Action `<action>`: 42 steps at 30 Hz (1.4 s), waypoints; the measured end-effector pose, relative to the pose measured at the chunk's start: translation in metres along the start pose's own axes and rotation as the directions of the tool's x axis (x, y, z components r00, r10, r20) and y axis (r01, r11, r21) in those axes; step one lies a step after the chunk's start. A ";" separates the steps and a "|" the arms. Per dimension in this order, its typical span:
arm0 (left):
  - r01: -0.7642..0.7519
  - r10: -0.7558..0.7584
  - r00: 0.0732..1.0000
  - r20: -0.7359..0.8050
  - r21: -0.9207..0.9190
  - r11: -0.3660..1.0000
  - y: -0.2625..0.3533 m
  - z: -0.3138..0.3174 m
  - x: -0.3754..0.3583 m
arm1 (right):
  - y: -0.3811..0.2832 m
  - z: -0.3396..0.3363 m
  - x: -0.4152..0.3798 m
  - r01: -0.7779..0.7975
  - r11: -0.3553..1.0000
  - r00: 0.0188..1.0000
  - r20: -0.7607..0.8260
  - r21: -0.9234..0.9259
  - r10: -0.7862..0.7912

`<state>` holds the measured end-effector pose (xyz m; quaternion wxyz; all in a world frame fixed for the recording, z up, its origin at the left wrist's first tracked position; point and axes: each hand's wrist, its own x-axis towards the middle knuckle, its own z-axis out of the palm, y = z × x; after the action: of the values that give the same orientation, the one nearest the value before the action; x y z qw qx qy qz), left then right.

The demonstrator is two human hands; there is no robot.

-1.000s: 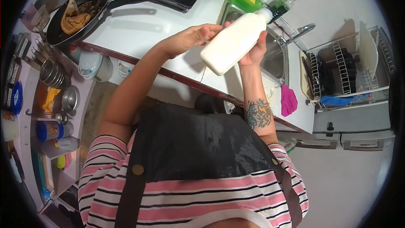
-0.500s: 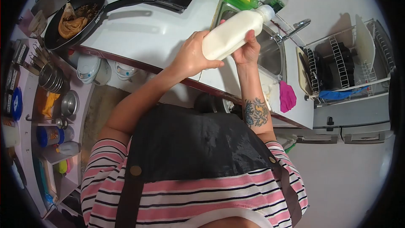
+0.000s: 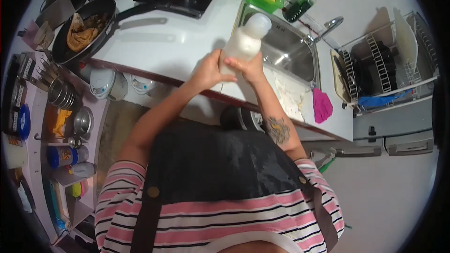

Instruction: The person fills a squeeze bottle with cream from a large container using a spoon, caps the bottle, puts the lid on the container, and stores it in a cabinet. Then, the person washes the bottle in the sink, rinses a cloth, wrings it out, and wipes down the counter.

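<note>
The fingers of the left hand (image 3: 206, 72) and the right hand (image 3: 248, 68) curl closed around the white bottle (image 3: 240, 47), its cap tilted toward the sink (image 3: 293, 61). Just beyond the sink's near right corner lies a pink cloth (image 3: 322, 106); well left of the sink sits a frying pan (image 3: 107, 9).

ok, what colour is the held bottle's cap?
White cap, best seen in the head view.
</note>
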<state>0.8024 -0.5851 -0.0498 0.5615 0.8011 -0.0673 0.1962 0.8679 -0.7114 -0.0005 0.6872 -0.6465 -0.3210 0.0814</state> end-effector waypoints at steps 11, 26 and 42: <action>0.023 -0.025 0.999 0.030 0.048 0.999 0.020 -0.013 -0.009 | -0.014 0.012 -0.011 0.213 0.976 0.974 0.091 -0.054 -0.208; -0.034 -0.006 0.901 -0.433 -0.085 0.996 0.156 -0.035 -0.019 | -0.046 0.042 -0.058 0.112 0.991 0.936 0.342 -0.068 -0.083; -0.049 0.084 0.958 -0.275 0.134 0.990 0.176 -0.013 -0.093 | -0.003 -0.066 0.001 0.057 0.998 0.991 0.122 -0.022 -0.054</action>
<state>0.6568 -0.6467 0.0712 0.5066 0.7965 -0.0016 0.3301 0.9038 -0.7663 0.0053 0.6602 -0.6399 -0.3811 0.0973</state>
